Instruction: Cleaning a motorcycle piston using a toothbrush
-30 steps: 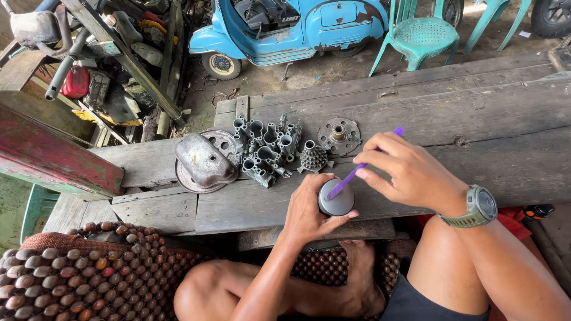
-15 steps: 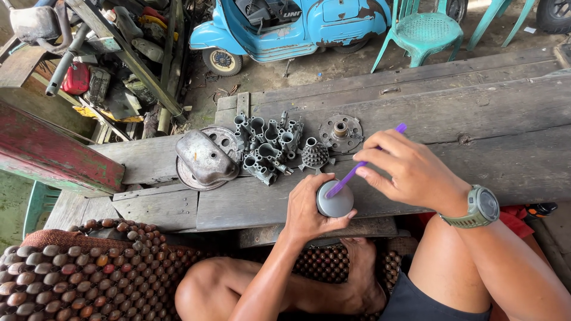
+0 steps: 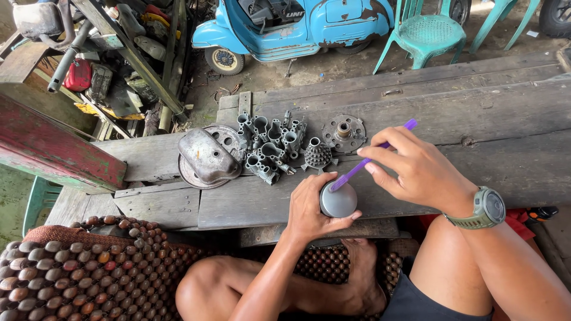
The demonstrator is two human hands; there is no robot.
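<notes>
My left hand grips a small round grey can at the near edge of the wooden bench. My right hand holds a thin purple stick-like handle, its lower end resting on the top of the can. A watch with a green strap sits on my right wrist. Just beyond the can lie grey metal parts: a cluster of tubular cast pieces, a small studded cone and a round flange plate.
A dented metal cover on a round disc lies left of the parts. A blue scooter and a green plastic chair stand beyond the bench. Scrap and tools pile at far left. A beaded seat mat lies under me.
The view has shifted slightly. Both hands stay on the can and purple handle, with the handle's angle barely altered.
</notes>
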